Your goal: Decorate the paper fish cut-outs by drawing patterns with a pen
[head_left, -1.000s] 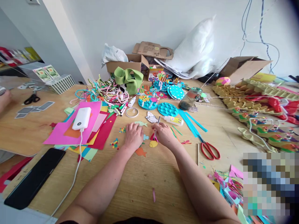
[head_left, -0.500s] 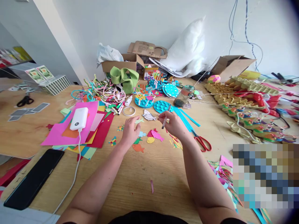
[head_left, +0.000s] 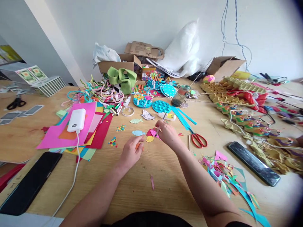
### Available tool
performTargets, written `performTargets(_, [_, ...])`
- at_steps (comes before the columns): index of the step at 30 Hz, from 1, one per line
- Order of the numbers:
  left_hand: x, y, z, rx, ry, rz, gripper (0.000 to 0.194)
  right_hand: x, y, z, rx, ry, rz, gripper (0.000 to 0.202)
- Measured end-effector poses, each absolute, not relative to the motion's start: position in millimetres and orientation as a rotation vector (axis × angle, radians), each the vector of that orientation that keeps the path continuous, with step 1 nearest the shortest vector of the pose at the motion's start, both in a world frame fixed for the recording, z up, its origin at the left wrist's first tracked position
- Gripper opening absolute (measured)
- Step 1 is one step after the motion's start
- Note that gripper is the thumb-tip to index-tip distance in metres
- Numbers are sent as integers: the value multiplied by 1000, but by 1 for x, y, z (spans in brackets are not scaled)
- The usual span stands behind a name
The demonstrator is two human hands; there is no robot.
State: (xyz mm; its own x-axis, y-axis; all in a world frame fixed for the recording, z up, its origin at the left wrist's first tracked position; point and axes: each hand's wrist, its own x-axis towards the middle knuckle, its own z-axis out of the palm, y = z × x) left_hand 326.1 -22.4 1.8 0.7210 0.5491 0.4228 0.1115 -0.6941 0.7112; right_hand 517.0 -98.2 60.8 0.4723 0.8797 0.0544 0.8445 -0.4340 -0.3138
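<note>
My left hand (head_left: pixel 131 152) is low over the table, thumb and fingers curled round an orange paper fish (head_left: pixel 139 146), mostly hidden by them. In my right hand (head_left: pixel 167 135) a slim pen (head_left: pixel 164 118) is gripped, slanting down over a pink paper fish (head_left: pixel 155 132). A yellow paper fish (head_left: pixel 149 139) lies just below the pink one. Farther up are a light blue fish (head_left: pixel 138 133), a pale green fish (head_left: pixel 136 120) and a white fish with drawn outlines (head_left: pixel 148 115). A glue bottle (head_left: pixel 169 116) lies behind my right hand.
Red-handled scissors (head_left: pixel 199 140) and paper scraps (head_left: pixel 220 173) are on the right, near a phone (head_left: pixel 254 164). Coloured sheets under a white power bank (head_left: pixel 76 120) lie left, its cable running forward. Blue discs (head_left: pixel 161 106), a glass jar (head_left: pixel 180 96) and egg-carton strips (head_left: pixel 222 93) stand behind.
My left hand has moved from the pale green fish down to the orange one. My right hand, still with the pen, has come lower and closer to the pink fish, uncovering the glue bottle.
</note>
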Motion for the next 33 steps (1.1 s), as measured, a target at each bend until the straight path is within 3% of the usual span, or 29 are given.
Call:
performTargets(9, [323,-7,-3,2289,615,1112,34,495,-124,20,-2656,-1431,-4,20])
performTargets(33, [323,-3,-8,2285,553,1173,35,505,-116,-10,-2310,-1238,-54,21])
